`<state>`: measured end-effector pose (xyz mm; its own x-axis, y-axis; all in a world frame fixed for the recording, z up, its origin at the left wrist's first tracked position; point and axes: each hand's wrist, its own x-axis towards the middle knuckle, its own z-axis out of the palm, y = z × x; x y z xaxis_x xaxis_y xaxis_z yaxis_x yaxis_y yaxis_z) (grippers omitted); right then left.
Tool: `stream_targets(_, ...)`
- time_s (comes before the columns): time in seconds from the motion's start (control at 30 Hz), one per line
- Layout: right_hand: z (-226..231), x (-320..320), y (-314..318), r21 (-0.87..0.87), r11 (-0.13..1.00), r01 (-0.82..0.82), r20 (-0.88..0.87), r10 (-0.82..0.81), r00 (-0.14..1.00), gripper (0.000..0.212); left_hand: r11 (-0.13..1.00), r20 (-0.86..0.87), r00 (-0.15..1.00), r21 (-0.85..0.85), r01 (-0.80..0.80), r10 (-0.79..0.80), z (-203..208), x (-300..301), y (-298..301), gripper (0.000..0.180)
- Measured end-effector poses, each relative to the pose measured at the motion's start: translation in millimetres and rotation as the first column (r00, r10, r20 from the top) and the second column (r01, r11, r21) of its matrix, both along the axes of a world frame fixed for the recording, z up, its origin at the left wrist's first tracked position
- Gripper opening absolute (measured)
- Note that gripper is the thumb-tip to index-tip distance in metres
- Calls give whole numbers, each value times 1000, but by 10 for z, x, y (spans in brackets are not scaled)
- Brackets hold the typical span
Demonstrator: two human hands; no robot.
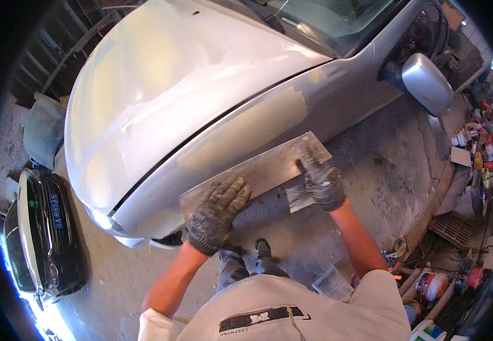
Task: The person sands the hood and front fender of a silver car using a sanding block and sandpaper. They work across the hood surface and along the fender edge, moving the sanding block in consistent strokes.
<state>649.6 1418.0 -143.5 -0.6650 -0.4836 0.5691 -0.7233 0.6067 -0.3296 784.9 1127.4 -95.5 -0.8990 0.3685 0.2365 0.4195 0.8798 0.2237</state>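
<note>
A long, flat, brownish-grey rectangular strip (269, 173) lies slanted along the side of a silver car's front fender (337, 96), below a beige patch of filler (252, 133). At its near-left end, my left hand (218, 213) in a worn grey glove holds it, fingers stretched over the face and the thumb hidden. My right hand (323, 182), gloved the same way, grips the other end with fingers laid along it. Just under the right hand a small grey flat piece (300, 199) shows; whether that hand holds it I cannot tell.
The car's hood (167, 68) carries pale filler areas, and its mirror (425, 85) juts out at right. A dark car (44, 233) stands at left beside a loose grey panel (44, 131). Cans, a metal grate (451, 228) and clutter line the right. A pale tray-like piece (333, 284) is by my side.
</note>
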Motion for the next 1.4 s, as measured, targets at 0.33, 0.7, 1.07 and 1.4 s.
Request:
stream_targets(0.33,-1732,-246,1868,582,741,335,609,-670,424,62,89,448,836,863,-497,318,206,1261,-1066,63)
stream_targets(0.7,367,-645,501,-320,947,-25,123,68,990,35,-313,293,937,923,-224,193,-85,1826,-1033,51)
stream_targets(1.07,672,-1099,-381,236,968,85,-438,29,898,51,-387,336,933,883,-266,127,-106,1968,-763,50)
stream_targets(1.4,115,-995,18,109,994,-7,-400,50,915,54,-347,179,979,916,-202,-99,-110,1838,-882,53)
